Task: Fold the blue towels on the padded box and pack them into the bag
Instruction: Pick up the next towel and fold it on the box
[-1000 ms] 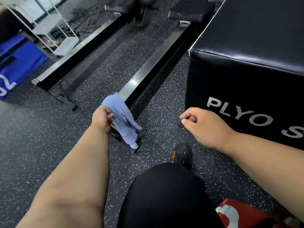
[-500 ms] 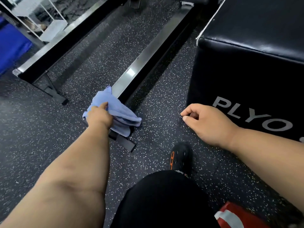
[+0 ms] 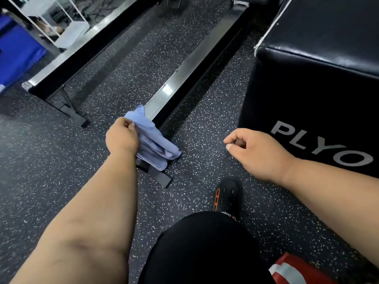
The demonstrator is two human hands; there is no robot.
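Observation:
My left hand (image 3: 121, 136) grips a bunched light-blue towel (image 3: 154, 143), which hangs from the fist above the speckled floor, just in front of a metal rail's end. My right hand (image 3: 256, 153) hovers to the right with fingers loosely curled and nothing in it. The black padded box (image 3: 320, 64), marked "PLYO", stands at the right, and its visible top is bare. A red and white object (image 3: 295, 271) at the bottom right corner may be the bag; only its edge shows.
Two long black and silver rails (image 3: 184, 78) run diagonally across the dark speckled floor, with feet near the towel. A blue mat (image 3: 16, 52) and a white wire shelf (image 3: 61, 27) sit at the far left. My black-clad knee and black shoe (image 3: 225, 196) are below.
The towel has shifted in my left hand's grip from hanging down to bunched toward the right. My right hand has stayed almost still. The view has tilted slightly.

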